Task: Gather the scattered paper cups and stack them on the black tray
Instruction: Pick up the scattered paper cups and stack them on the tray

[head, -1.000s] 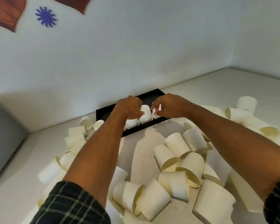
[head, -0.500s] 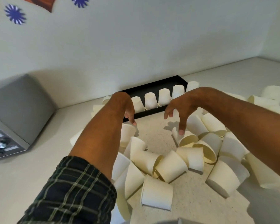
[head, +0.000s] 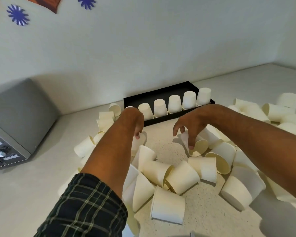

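The black tray (head: 161,95) lies against the wall, with several white paper cups (head: 174,103) standing upside down in a row along its front edge. Many more cups lie scattered on the counter in front of it. My left hand (head: 132,120) is just before the tray's left end, its fingers curled down onto a cup (head: 141,142). My right hand (head: 190,125) arches over a cup lying on its side (head: 199,146), fingers spread around it and fingertips touching it.
A grey appliance with a knob (head: 19,117) fills the left of the counter. Heaps of loose cups lie at the left (head: 106,117), the right (head: 280,108) and near me (head: 167,206). Blue paper flowers (head: 18,14) hang on the wall.
Both hands left the tray, where they were setting cups, and came down towards me onto loose cups in front of it. My view has swung to the left.
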`<control>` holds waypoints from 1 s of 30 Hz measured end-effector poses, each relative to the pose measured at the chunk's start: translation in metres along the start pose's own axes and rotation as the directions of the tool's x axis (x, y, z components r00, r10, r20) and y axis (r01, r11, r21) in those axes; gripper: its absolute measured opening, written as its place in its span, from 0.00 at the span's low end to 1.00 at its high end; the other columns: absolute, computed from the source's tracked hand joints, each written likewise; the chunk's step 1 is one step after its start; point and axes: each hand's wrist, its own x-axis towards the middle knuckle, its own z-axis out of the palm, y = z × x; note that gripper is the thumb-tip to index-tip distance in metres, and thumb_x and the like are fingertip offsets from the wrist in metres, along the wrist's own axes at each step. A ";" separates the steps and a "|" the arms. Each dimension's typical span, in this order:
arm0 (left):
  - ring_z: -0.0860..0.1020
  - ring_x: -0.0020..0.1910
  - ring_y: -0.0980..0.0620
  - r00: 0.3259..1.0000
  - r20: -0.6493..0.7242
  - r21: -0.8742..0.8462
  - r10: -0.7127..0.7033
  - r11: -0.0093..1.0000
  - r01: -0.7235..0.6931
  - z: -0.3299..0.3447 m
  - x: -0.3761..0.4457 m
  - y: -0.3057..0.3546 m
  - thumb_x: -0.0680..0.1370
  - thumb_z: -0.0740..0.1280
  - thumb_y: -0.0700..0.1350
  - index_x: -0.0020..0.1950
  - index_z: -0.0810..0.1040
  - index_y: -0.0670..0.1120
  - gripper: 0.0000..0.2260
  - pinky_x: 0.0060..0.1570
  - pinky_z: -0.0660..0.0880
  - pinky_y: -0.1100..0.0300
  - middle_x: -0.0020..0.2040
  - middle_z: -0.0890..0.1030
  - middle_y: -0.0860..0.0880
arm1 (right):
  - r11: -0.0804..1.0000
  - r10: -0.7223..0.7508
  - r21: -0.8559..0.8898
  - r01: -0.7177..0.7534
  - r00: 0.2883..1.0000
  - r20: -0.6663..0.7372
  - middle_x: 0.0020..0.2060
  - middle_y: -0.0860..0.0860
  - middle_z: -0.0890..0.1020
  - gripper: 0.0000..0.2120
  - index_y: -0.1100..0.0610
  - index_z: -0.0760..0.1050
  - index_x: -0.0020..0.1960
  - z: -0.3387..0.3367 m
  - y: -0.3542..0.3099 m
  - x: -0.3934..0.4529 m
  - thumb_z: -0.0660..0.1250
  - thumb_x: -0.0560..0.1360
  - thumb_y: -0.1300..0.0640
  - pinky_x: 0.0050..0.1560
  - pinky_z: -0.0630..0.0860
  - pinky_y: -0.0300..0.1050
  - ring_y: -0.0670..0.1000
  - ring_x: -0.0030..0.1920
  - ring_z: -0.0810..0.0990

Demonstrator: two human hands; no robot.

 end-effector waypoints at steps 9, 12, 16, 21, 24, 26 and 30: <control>0.76 0.52 0.51 0.939 -0.269 -0.220 0.213 0.936 -0.275 -0.001 0.012 -0.002 0.76 0.73 0.48 0.61 0.81 0.47 0.15 0.56 0.72 0.59 0.58 0.81 0.49 | 0.997 -0.080 -0.015 0.079 0.960 -0.270 0.66 0.46 0.72 0.43 0.43 0.64 0.73 -0.003 -0.004 0.020 0.81 0.64 0.46 0.63 0.74 0.49 0.50 0.63 0.72; 0.78 0.52 0.48 0.935 -0.274 -0.366 0.225 0.875 -0.318 0.003 0.017 0.001 0.76 0.74 0.46 0.61 0.80 0.45 0.15 0.53 0.77 0.58 0.59 0.80 0.46 | 0.995 -0.101 -0.030 0.098 0.902 -0.419 0.64 0.46 0.74 0.38 0.45 0.67 0.73 -0.004 -0.003 0.028 0.78 0.67 0.41 0.61 0.74 0.46 0.48 0.59 0.74; 0.77 0.54 0.48 0.945 -0.217 -0.504 0.244 0.801 -0.323 0.015 0.030 0.005 0.73 0.76 0.44 0.62 0.75 0.46 0.19 0.48 0.77 0.60 0.60 0.77 0.46 | 1.000 -0.001 -0.010 -0.004 0.908 -0.418 0.65 0.49 0.75 0.37 0.48 0.67 0.73 -0.002 -0.002 0.045 0.74 0.69 0.37 0.59 0.71 0.46 0.51 0.61 0.75; 0.76 0.50 0.50 0.936 -0.273 -0.552 0.222 0.761 -0.342 0.021 0.039 0.000 0.71 0.77 0.48 0.59 0.70 0.51 0.21 0.43 0.74 0.63 0.56 0.76 0.50 | 0.995 0.104 0.036 -0.098 0.947 -0.305 0.67 0.48 0.75 0.42 0.49 0.65 0.74 0.006 -0.007 0.067 0.72 0.67 0.32 0.60 0.72 0.48 0.52 0.62 0.75; 0.76 0.44 0.53 0.923 -0.349 -0.607 0.162 0.712 -0.354 0.015 0.036 -0.018 0.71 0.76 0.49 0.60 0.68 0.53 0.23 0.32 0.74 0.65 0.49 0.74 0.52 | 0.992 0.121 0.063 -0.108 0.959 -0.256 0.68 0.49 0.74 0.43 0.48 0.64 0.74 0.007 -0.009 0.074 0.74 0.65 0.33 0.62 0.73 0.50 0.53 0.63 0.75; 0.77 0.45 0.52 0.907 -0.407 -0.640 0.103 0.677 -0.364 0.012 0.031 -0.034 0.69 0.76 0.51 0.61 0.68 0.54 0.25 0.33 0.77 0.61 0.50 0.75 0.51 | 0.991 0.120 0.087 -0.101 0.962 -0.245 0.68 0.49 0.74 0.43 0.46 0.64 0.74 0.005 -0.011 0.077 0.76 0.65 0.36 0.60 0.75 0.49 0.53 0.60 0.76; 0.77 0.46 0.55 0.803 -0.590 -0.627 -0.080 0.672 -0.394 0.015 0.026 -0.072 0.67 0.78 0.54 0.64 0.69 0.55 0.30 0.38 0.71 0.63 0.51 0.76 0.53 | 0.990 0.037 0.138 0.018 0.923 -0.384 0.59 0.47 0.75 0.37 0.46 0.68 0.71 -0.012 -0.012 0.071 0.77 0.66 0.41 0.52 0.72 0.45 0.50 0.54 0.75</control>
